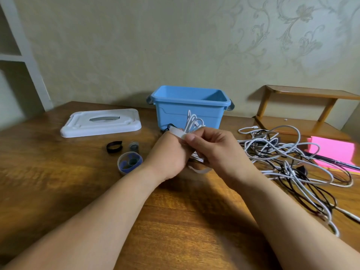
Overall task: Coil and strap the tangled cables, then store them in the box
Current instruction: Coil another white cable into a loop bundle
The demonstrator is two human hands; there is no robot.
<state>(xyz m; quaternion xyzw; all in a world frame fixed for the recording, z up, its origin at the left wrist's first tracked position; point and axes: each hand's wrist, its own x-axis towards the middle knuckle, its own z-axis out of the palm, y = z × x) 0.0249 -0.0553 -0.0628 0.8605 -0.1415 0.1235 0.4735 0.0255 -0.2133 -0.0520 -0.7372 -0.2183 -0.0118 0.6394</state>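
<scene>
My left hand [168,156] grips a small coil of white cable [191,121], whose loops stick up above my fingers in front of the blue box [187,106]. My right hand [212,147] pinches a white strap [178,133] that lies across the coil; the strap's other end hangs below my hands. The box stands open at the back of the table. A tangled heap of white and black cables [292,160] lies to the right. Loose straps lie to the left: a black one [114,146], a grey one [134,146] and a blue roll [130,163].
The box's white lid [101,122] lies flat at the back left. A pink pad [333,151] sits at the right edge, partly under the cables. A small wooden shelf [303,110] stands behind the heap. The wooden table [175,221] stretches toward me.
</scene>
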